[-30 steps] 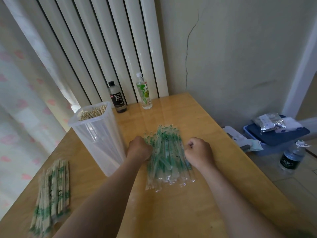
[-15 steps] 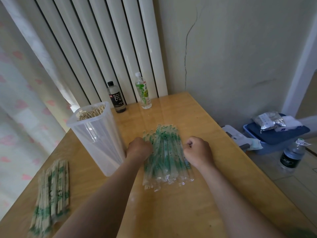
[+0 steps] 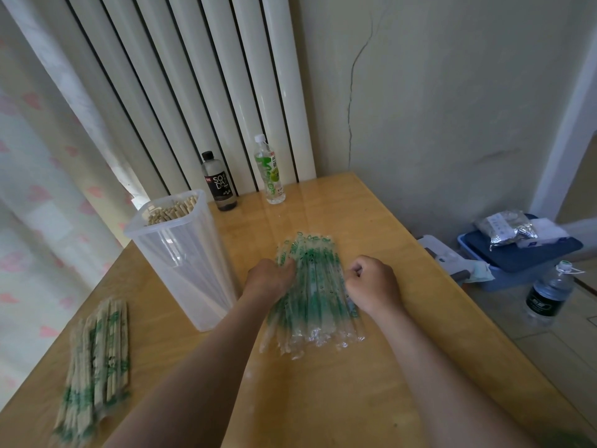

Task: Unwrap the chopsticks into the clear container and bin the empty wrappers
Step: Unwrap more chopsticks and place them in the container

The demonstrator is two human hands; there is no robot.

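Hands bracket a heap of empty wrappers [image 3: 315, 295] at the middle of a wooden table [image 3: 355, 399]. The left hand [image 3: 269, 279] has its fingers curled into the heap's left edge, gripping the clear, green-printed sleeves. The right hand [image 3: 374, 282] is balled into a fist against the heap's right edge; whether it pinches a wrapper cannot be told.

The clear container [image 3: 184, 263] stands upright just left of the left wrist, with unwrapped chopsticks [image 3: 171, 211] showing at its rim. Wrapped chopsticks [image 3: 97, 367] lie well apart, by the near left edge. Bare wood runs from the heap to the table's right edge and across the near end between the forearms. The far edge meets a white radiator [image 3: 193, 76], where two bottles stand. Beyond the right edge, on the floor, sit a blue box [image 3: 517, 257] topped by a foil packet [image 3: 504, 227] and a water bottle [image 3: 549, 295].

Compared with a second ago, both hands keep their places on either side of the heap, and nothing else on the table has shifted.

The black bottle [image 3: 219, 185] reads "SODA" in white. The green-labelled bottle [image 3: 269, 176] carries vertical green lettering too blurred to read. The floor bottle's dark label is illegible.
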